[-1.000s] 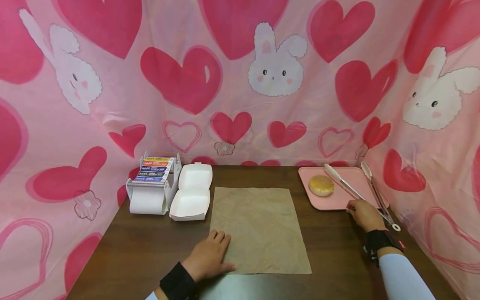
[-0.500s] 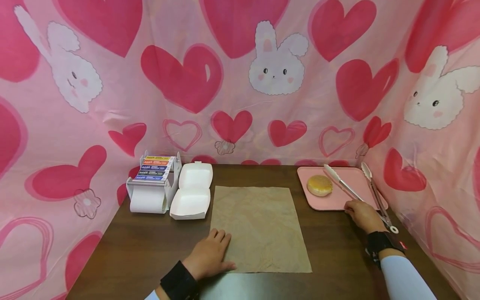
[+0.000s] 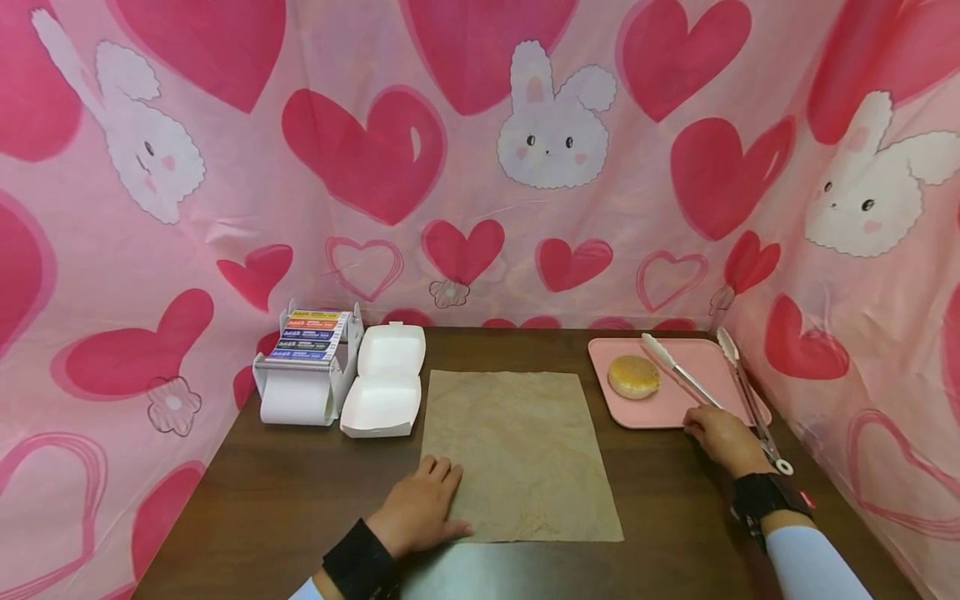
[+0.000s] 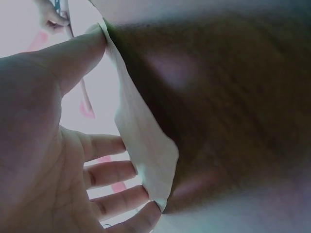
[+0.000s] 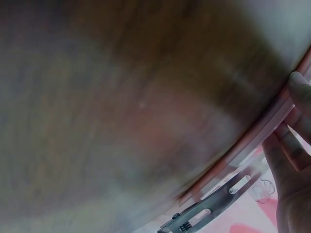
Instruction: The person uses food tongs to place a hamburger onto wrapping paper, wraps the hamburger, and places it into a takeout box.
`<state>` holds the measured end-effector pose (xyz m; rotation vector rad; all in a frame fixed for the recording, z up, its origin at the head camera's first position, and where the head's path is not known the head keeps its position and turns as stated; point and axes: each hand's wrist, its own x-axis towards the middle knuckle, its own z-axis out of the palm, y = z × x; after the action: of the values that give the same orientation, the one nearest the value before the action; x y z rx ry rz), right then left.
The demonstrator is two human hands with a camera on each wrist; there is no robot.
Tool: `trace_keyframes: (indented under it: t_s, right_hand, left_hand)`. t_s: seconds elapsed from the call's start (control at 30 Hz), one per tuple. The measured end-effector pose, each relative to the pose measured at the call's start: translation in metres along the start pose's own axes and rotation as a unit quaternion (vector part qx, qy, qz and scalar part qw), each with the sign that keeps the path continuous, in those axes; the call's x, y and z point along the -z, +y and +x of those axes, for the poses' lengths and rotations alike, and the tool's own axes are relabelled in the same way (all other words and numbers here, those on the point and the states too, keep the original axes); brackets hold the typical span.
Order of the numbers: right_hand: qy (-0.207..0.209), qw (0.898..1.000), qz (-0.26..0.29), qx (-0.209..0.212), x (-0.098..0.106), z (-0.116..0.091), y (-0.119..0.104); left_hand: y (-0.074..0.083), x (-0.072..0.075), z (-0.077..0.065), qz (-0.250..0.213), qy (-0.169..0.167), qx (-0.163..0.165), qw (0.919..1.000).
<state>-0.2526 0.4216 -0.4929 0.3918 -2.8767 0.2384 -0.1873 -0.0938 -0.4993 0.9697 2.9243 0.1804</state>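
My left hand (image 3: 420,508) rests with fingers spread on the lower left part of a brown paper sheet (image 3: 525,454). The left wrist view shows its thumb (image 4: 82,51) and fingertips along the paper's edge. At the right, my right hand (image 3: 723,437) holds the front rim of a pink tray (image 3: 705,354), pinching it between thumb (image 5: 299,85) and fingers. A round yellow-topped bun (image 3: 633,377) lies at the tray's left. Metal tongs (image 3: 697,387) lie spread across the tray, their ringed end past its front right; my right hand partly hides one arm.
Left of the paper stands an opened white takeaway box (image 3: 381,404). Beside it is a white dispenser (image 3: 307,367) with a roll and coloured labels. All stand on a dark wooden table (image 3: 300,492). A pink heart-patterned curtain (image 3: 480,192) closes off the back and sides.
The pink tray has slid a little left and toward me with my right hand, carrying the bun and tongs along. My left hand has stayed in place on the paper.
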Motion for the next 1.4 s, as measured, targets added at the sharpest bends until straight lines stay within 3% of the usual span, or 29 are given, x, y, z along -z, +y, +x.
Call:
trace_keyframes:
  t_s: [0.67, 0.9, 1.07, 1.4]
  right_hand:
    - [0.016, 1.0, 0.015, -0.002, 0.003, -0.008, -0.005]
    - [0.081, 0.996, 0.013, -0.031, 0.022, -0.009, -0.003]
    - [0.107, 0.99, 0.01, -0.091, 0.034, -0.014, 0.008]
    - [0.039, 0.978, 0.015, -0.202, 0.039, -0.035, 0.033]
  left_hand:
    - [0.001, 0.001, 0.0, 0.002, -0.004, -0.001, 1.0]
    - [0.0, 0.001, 0.001, 0.002, -0.008, 0.001, 1.0]
    - [0.0, 0.002, 0.0, -0.001, -0.001, 0.001, 1.0]
    - [0.003, 0.005, -0.002, -0.008, 0.003, 0.002, 1.0]
